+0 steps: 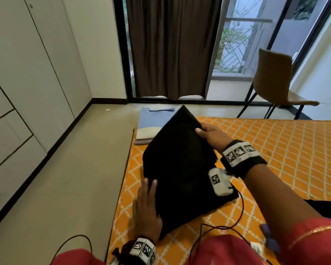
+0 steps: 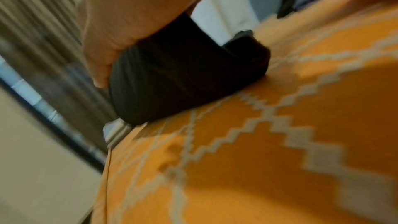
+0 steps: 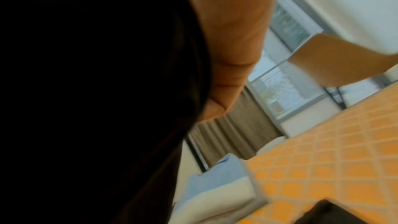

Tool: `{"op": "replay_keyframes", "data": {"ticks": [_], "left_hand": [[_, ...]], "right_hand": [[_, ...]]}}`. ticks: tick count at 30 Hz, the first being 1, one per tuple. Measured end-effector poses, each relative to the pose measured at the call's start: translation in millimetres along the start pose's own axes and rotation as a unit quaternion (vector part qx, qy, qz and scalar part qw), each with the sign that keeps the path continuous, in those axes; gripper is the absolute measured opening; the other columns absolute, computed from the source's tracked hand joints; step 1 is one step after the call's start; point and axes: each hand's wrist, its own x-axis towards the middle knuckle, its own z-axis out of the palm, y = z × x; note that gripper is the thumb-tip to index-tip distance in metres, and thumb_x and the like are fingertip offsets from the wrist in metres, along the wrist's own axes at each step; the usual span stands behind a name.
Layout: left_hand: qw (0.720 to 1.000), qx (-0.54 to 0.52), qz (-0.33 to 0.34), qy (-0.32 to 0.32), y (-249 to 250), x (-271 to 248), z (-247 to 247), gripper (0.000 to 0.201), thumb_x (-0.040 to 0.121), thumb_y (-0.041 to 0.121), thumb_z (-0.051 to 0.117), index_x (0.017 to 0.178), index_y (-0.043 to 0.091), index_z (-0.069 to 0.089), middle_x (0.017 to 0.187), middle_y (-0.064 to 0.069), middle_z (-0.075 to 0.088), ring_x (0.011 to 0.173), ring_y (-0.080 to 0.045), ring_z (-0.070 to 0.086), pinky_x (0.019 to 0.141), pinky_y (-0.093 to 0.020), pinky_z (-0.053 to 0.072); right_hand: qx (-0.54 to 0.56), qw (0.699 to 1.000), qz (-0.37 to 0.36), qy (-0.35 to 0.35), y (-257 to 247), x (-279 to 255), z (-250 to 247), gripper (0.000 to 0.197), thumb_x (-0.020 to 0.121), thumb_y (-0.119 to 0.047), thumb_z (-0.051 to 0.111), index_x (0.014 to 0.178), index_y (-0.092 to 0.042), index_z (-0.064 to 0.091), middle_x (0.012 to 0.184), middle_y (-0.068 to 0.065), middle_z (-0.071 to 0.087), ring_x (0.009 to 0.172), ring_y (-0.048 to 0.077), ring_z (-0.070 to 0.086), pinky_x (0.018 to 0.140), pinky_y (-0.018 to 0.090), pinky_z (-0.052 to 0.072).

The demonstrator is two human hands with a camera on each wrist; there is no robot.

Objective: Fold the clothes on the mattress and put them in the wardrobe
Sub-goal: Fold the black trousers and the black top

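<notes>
The left hand (image 1: 147,209), fingers straight, is supporting the near edge of the folded black garment (image 1: 178,165) above the mattress (image 1: 287,150). The right hand (image 1: 212,135) is pinching its far edge. Soft and limp, it probably needs support from both sides. The folded stack (image 1: 151,124) is lying beyond.

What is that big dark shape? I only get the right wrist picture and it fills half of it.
Observer: It is a folded black garment. The right hand grips its far edge, lifted off the mattress.
Visitor: Where is the other hand?
Observer: The left hand lies flat, fingers straight, against the garment's near left edge.
Visitor: I see some blue and white cloth. Is it loose?
Observer: No, it is a neat stack of folded clothes at the mattress corner, just beyond the garment.
Visitor: And a wardrobe?
Observer: White wardrobe doors stand to the left, closed.
</notes>
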Motion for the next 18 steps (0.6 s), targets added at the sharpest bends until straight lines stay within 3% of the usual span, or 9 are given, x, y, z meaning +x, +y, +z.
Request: {"op": "replay_keyframes", "data": {"ticks": [4,7,9,10,12,14,15,17,18], "left_hand": [[0.960,0.211,0.046,-0.178,22,17,32,0.123,0.083,0.001,0.059,0.131,0.041,-0.047,0.153,0.010,-0.038,0.147,-0.025,-0.023,0.119,-0.056,0.003],[0.915,0.253,0.043,-0.311,32,26,52,0.122,0.089,0.003,0.052,0.109,0.046,-0.060,0.156,0.005,-0.034,0.146,-0.034,-0.024,0.114,-0.060,-0.008],[0.892,0.274,0.056,-0.356,28,21,68,0.121,0.091,0.004,0.051,0.105,0.043,-0.062,0.158,-0.002,-0.030,0.144,-0.040,-0.024,0.111,-0.066,-0.010],[0.888,0.285,0.075,-0.354,24,19,75,0.125,0.087,0.007,0.058,0.116,0.042,-0.058,0.159,-0.006,-0.025,0.144,-0.044,-0.019,0.109,-0.071,-0.006],[0.874,0.303,0.082,-0.372,16,15,87,0.144,0.055,0.012,0.085,0.150,0.032,-0.021,0.160,-0.015,0.010,0.141,-0.052,0.014,0.102,-0.079,0.020],[0.847,0.320,0.059,-0.420,12,5,91,0.144,0.037,0.010,0.087,0.155,0.023,0.007,0.154,-0.018,0.032,0.135,-0.053,0.032,0.101,-0.077,0.024],[0.838,0.320,0.070,-0.437,14,6,92,0.134,0.047,0.007,0.081,0.155,0.025,0.004,0.157,-0.018,0.024,0.139,-0.054,0.023,0.105,-0.076,0.013],[0.851,0.342,0.089,-0.388,24,14,89,0.108,0.072,-0.001,0.044,0.147,0.031,-0.027,0.160,-0.016,-0.018,0.142,-0.052,-0.016,0.106,-0.072,-0.012],[0.835,0.348,0.075,-0.420,28,16,87,0.100,0.077,0.001,0.033,0.143,0.032,-0.036,0.156,-0.011,-0.031,0.141,-0.047,-0.027,0.106,-0.069,-0.017]], "right_hand": [[-0.178,0.976,0.122,0.032,73,15,-62,0.018,0.101,-0.016,0.048,0.109,-0.015,0.064,0.110,0.011,0.066,0.106,0.027,0.060,0.093,0.035,0.047],[-0.288,0.929,0.227,0.043,146,10,-73,0.030,0.102,-0.019,0.048,0.124,-0.005,0.060,0.124,0.017,0.062,0.114,0.034,0.057,0.087,0.031,0.040],[-0.306,0.908,0.278,0.065,198,-9,-59,0.030,0.102,-0.023,0.046,0.124,-0.006,0.057,0.115,0.019,0.064,0.095,0.033,0.060,0.079,0.031,0.044],[-0.295,0.907,0.288,0.083,220,-22,-49,0.027,0.103,-0.026,0.043,0.120,-0.010,0.055,0.101,0.016,0.066,0.080,0.029,0.059,0.071,0.032,0.046],[-0.269,0.912,0.281,0.128,247,-43,-29,0.016,0.104,-0.032,0.037,0.109,-0.021,0.048,0.079,0.007,0.060,0.063,0.023,0.054,0.055,0.031,0.038],[-0.283,0.910,0.260,0.154,255,-45,-21,0.014,0.104,-0.035,0.032,0.103,-0.025,0.042,0.075,0.005,0.057,0.062,0.023,0.054,0.051,0.029,0.034],[-0.296,0.907,0.257,0.151,256,-43,-21,0.015,0.104,-0.035,0.031,0.102,-0.024,0.041,0.073,0.005,0.057,0.060,0.024,0.054,0.050,0.029,0.033],[-0.307,0.908,0.251,0.135,259,-39,-24,0.017,0.105,-0.034,0.030,0.104,-0.020,0.040,0.068,0.006,0.055,0.054,0.024,0.050,0.048,0.027,0.031],[-0.310,0.909,0.247,0.128,261,-37,-26,0.018,0.105,-0.034,0.030,0.105,-0.018,0.040,0.067,0.006,0.053,0.052,0.024,0.048,0.047,0.027,0.030]]}}
